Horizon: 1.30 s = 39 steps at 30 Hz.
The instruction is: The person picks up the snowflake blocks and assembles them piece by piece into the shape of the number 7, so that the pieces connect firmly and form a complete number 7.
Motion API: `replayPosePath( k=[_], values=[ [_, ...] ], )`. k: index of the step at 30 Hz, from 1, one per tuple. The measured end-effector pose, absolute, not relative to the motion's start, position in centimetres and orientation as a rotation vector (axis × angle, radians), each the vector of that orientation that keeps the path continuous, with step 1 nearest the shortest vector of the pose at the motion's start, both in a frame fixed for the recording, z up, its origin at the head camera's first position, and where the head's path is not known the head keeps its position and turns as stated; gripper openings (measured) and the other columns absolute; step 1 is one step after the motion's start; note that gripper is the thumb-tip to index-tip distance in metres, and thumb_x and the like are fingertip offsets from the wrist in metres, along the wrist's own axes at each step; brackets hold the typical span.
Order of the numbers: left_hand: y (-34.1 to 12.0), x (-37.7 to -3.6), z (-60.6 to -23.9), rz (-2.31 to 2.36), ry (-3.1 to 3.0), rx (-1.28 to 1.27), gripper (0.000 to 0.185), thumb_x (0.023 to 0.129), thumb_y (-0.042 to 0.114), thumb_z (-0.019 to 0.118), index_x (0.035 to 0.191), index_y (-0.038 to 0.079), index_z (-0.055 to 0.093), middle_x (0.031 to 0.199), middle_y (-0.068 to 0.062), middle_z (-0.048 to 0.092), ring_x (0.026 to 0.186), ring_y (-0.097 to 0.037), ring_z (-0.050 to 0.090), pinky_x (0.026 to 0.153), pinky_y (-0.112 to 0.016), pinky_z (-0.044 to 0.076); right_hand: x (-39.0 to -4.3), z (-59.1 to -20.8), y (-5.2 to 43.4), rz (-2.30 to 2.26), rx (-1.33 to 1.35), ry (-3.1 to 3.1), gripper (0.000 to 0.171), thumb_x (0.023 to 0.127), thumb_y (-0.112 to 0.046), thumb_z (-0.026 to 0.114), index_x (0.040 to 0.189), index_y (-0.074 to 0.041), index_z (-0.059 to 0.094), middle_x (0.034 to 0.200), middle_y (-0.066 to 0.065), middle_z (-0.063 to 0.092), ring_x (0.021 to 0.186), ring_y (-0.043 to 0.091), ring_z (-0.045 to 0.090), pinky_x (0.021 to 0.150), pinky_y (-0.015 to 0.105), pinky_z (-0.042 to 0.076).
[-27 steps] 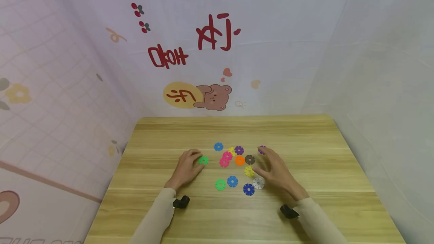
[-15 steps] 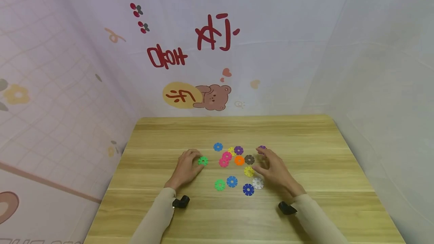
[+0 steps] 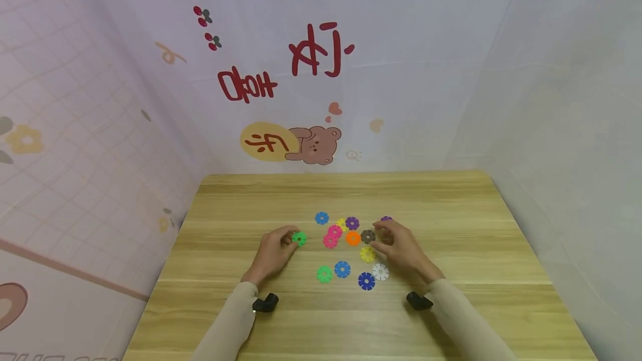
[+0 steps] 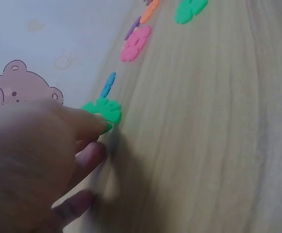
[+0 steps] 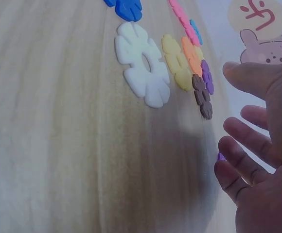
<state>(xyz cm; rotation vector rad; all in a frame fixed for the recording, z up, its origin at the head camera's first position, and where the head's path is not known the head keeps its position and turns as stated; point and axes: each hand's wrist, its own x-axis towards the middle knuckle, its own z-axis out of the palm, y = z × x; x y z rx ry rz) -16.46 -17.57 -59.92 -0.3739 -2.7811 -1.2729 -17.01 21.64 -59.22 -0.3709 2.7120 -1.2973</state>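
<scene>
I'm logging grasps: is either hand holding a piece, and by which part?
The left hand pinches the green flower disc by its near edge. The right hand holds nothing, hovering beside the brown disc.

Green flower-shaped disc [image 3: 299, 238] tilted up off the wood, brown flower disc [image 3: 368, 236] flat beside orange one [image 3: 353, 238]

Red characters [image 3: 321, 49] on back wall cloth, mirror-reversed, not readable. Below left, second red group [image 3: 247, 83], also reversed, unreadable. Yellow oval [image 3: 268, 141] beside bear drawing [image 3: 316, 145] carries red script, illegible. No numbers, no brands.
</scene>
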Motion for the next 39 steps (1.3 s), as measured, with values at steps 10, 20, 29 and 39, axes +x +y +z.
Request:
replayPosePath(
  k=[10, 20, 29, 39],
  values=[
    [-17.2, -16.2, -59.1, -1.703, -2.665, -0.208, 0.027, 0.104, 0.012, 0.084, 0.131, 0.009, 0.082, 0.112, -0.006, 0.085, 0.101, -0.013, 0.081, 0.090, -0.020, 0.066, -18.0, -60.4, 21.0, -1.158, -0.475, 2.809, 0.047, 0.099, -0.018, 0.088, 0.141, -0.002, 0.074, 0.117, 0.010, 0.075, 0.101, 0.021, 0.067, 0.089, 0.034, 0.061],
    [-16.8, -16.0, -56.9, -2.023, -2.544, -0.167, 0.039, 0.106, 0.019, 0.082, 0.143, 0.012, 0.075, 0.127, -0.013, 0.083, 0.121, -0.023, 0.081, 0.106, -0.028, 0.066, -18.4, -60.5, 20.3, -1.131, -0.536, 2.837, 0.038, 0.100, -0.014, 0.087, 0.134, 0.000, 0.078, 0.108, 0.010, 0.068, 0.094, 0.019, 0.057, 0.082, 0.027, 0.050],
    [-16.1, -15.9, -55.6, -2.197, -2.473, -0.161, 0.037, 0.107, 0.018, 0.080, 0.142, 0.007, 0.074, 0.130, -0.019, 0.081, 0.114, -0.029, 0.084, 0.105, -0.058, 0.066, -18.4, -60.3, 19.8, -1.062, -0.460, 2.840, 0.032, 0.101, -0.013, 0.086, 0.130, -0.002, 0.079, 0.111, 0.010, 0.066, 0.095, 0.019, 0.055, 0.084, 0.029, 0.049],
    [-14.6, -15.7, -54.2, -2.283, -2.425, -0.160, 0.038, 0.108, 0.016, 0.079, 0.143, 0.003, 0.072, 0.132, -0.026, 0.077, 0.113, -0.034, 0.082, 0.106, -0.063, 0.064, -18.2, -60.4, 20.2, -1.209, -0.375, 2.784, 0.024, 0.099, -0.008, 0.086, 0.121, -0.008, 0.075, 0.106, 0.006, 0.078, 0.091, 0.015, 0.067, 0.083, 0.030, 0.062]
  ],
)
